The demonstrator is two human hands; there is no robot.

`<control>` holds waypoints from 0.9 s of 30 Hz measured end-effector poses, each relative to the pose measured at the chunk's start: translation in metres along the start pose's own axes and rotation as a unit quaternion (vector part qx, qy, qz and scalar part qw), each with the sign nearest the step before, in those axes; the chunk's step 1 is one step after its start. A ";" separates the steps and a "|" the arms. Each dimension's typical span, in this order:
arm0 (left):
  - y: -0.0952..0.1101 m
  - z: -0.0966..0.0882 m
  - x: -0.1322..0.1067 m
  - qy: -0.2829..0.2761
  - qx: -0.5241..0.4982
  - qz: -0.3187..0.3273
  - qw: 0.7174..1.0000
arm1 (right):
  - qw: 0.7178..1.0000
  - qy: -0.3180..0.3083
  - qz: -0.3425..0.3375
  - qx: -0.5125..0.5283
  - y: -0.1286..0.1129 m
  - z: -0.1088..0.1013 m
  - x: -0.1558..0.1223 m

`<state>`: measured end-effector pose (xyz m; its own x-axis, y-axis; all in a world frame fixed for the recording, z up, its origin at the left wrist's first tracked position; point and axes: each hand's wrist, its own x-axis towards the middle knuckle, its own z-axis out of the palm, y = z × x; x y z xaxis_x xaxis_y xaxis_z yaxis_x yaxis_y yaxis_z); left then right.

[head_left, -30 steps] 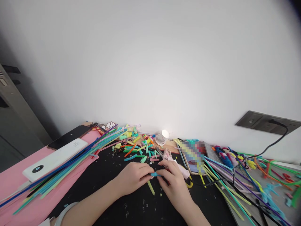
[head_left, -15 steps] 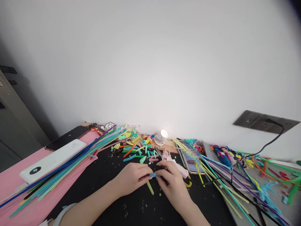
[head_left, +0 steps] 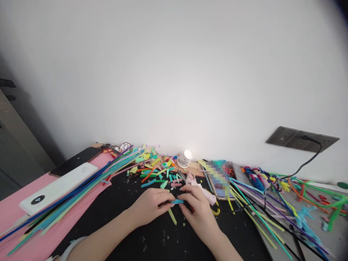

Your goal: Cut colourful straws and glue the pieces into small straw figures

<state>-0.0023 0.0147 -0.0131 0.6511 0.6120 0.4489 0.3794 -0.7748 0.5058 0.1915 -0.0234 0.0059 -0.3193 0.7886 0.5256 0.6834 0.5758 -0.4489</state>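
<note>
Between my fingertips is a short piece of blue pipe cleaner [head_left: 178, 201]. My left hand [head_left: 154, 204] pinches its left end, and my right hand [head_left: 199, 208] pinches the right end; both fingertips cover parts of it. Just past my right hand lies a pale pink glue gun [head_left: 199, 190], partly hidden by the fingers. A yellow-green pipe cleaner piece [head_left: 172, 216] rests on the black mat [head_left: 152, 239] below the hands. Cut pipe cleaner pieces in several colours [head_left: 160, 175] are scattered beyond my left hand.
A small lit paper cup [head_left: 185, 158] stands by the wall. Long pipe cleaners [head_left: 89, 186] and a white power bank [head_left: 59, 188] lie on the left. On the right are a phone [head_left: 223, 192], more long pipe cleaners [head_left: 261, 214] and a black cable [head_left: 306, 168] running from a wall socket [head_left: 301, 140].
My fingertips are slightly farther apart, and more of the blue piece shows between them. The whole view has shifted a little.
</note>
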 end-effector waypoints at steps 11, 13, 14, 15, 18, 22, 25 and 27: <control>-0.001 0.001 -0.001 -0.002 -0.011 -0.008 1.000 | 1.000 -0.001 -0.010 0.004 0.000 0.000 0.000; -0.001 0.000 -0.001 -0.002 -0.007 -0.008 1.000 | 1.000 0.000 -0.013 0.004 0.001 0.001 0.000; 0.000 0.000 -0.001 -0.003 -0.006 -0.008 1.000 | 1.000 0.002 -0.014 0.005 0.001 0.001 0.000; 0.000 -0.001 0.000 -0.003 -0.005 -0.009 1.000 | 1.000 0.004 -0.016 0.006 0.001 0.001 0.000; 0.001 -0.001 0.000 -0.006 -0.008 -0.013 1.000 | 1.000 0.011 -0.019 0.005 0.000 0.000 0.001; 0.000 0.000 -0.001 -0.004 -0.011 -0.011 1.000 | 1.000 0.010 -0.013 0.010 -0.001 0.000 0.001; -0.001 0.001 -0.001 -0.003 -0.011 -0.012 1.000 | 1.000 0.004 -0.008 0.016 -0.001 0.001 0.001; 0.000 0.000 0.000 -0.005 -0.010 -0.016 1.000 | 1.000 0.001 -0.002 0.018 0.000 0.001 0.000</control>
<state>-0.0025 0.0144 -0.0135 0.6455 0.6345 0.4251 0.3868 -0.7515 0.5344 0.1907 -0.0227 0.0052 -0.3206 0.7853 0.5297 0.6577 0.5869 -0.4722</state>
